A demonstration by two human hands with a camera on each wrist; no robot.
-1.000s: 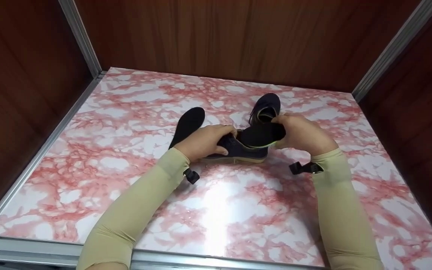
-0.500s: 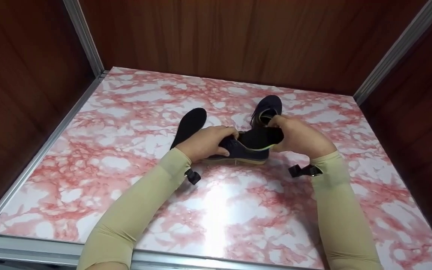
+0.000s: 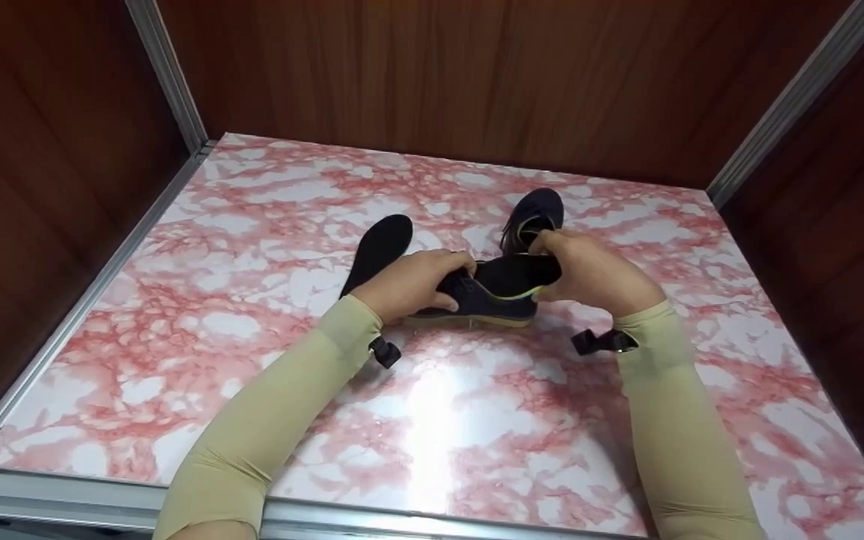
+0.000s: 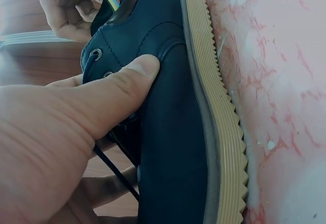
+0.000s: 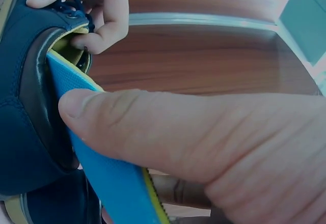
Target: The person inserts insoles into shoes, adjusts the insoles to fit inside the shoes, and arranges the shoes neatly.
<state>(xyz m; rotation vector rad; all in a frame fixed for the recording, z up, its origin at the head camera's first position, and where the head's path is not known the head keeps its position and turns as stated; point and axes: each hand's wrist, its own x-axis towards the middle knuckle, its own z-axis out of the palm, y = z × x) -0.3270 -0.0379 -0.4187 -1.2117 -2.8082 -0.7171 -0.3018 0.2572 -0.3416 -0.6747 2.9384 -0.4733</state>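
A dark navy lace-up shoe with a ridged tan sole stands on the marbled table, its opening facing right. My left hand grips its front, thumb on the near side and fingers over the laces. In the left wrist view the sole shows along the table. My right hand pinches the heel end of an insole, black on top. Its blue underside with a yellow edge shows in the right wrist view. The insole's front end is inside the shoe opening, hidden.
A second navy shoe stands behind, toe pointing away. A second black insole lies left of the shoe, partly behind my left hand. Brown wooden panels enclose the back and sides; a metal rail runs along the front.
My right hand has moved slightly left, and the insole has slid deeper into the shoe. The left hand keeps its grip on the shoe with hardly any movement.
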